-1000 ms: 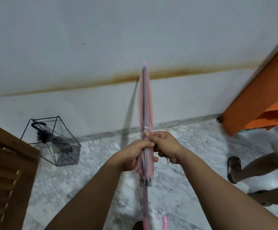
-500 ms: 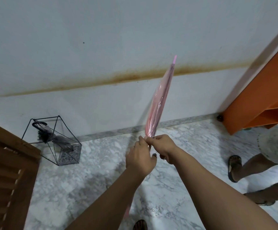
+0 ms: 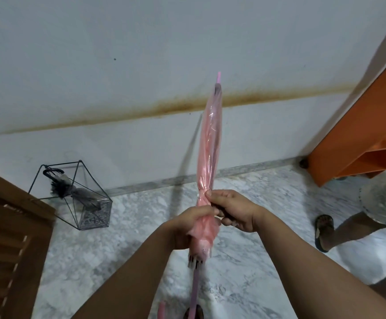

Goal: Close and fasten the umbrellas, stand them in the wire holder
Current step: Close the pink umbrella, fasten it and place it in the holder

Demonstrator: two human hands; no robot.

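I hold a closed translucent pink umbrella [image 3: 209,146] nearly upright in front of me, tip pointing up at the wall. My left hand [image 3: 187,226] is wrapped around the lower folds of its canopy. My right hand [image 3: 231,210] pinches the canopy just above, thumb and fingers pressed on the gathered plastic. The pink shaft and curved handle run down to the bottom edge. A black wire holder [image 3: 72,194] stands on the floor at the left by the wall, with a folded dark umbrella [image 3: 72,189] leaning inside it.
A brown louvred wooden door [image 3: 10,245] fills the lower left. An orange cabinet [image 3: 357,134] stands at the right by the wall. Another person's legs and sandalled foot [image 3: 324,231] are on the marble floor at right.
The pink umbrella swung from upright to a rightward tilt and has come back close to upright. Both hands stay on its lower canopy, and the folds now look more tightly gathered.
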